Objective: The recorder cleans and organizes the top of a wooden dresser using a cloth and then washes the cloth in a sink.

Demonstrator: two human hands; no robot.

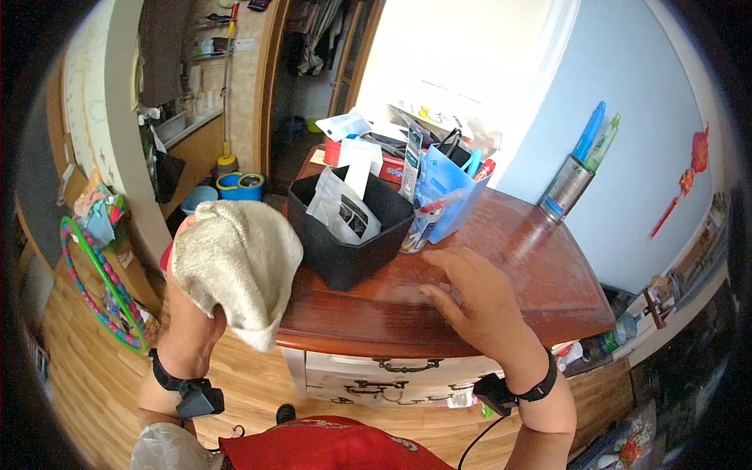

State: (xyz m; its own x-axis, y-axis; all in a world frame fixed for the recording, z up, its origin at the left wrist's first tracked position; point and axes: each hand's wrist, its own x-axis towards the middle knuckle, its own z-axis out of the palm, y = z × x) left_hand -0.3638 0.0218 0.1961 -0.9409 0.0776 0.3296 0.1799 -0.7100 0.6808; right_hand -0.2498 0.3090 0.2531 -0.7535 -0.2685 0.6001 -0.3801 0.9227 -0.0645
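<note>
A pale, worn cloth [238,264] hangs over my left hand [191,294], which grips it from behind and below, left of the cabinet top. My right hand [476,299], empty with thumb and fingers apart, is over the reddish-brown wooden top [376,317] near its front. Between my hands stands a black plastic bin [346,258] with a silvery pouch [343,208] and a white carton in it. Just beyond my right fingers are a clear cup [420,232] of small items and a blue translucent holder [449,200] with a pair of scissors-like handles and other items.
A metallic can [567,188] holding blue and green bottles stands at the right by the wall. Red boxes and packets crowd the back. White drawers [346,373] with dark handles are below the top. A green-edged hoop [97,282] and a blue mop bucket [239,185] are at the left.
</note>
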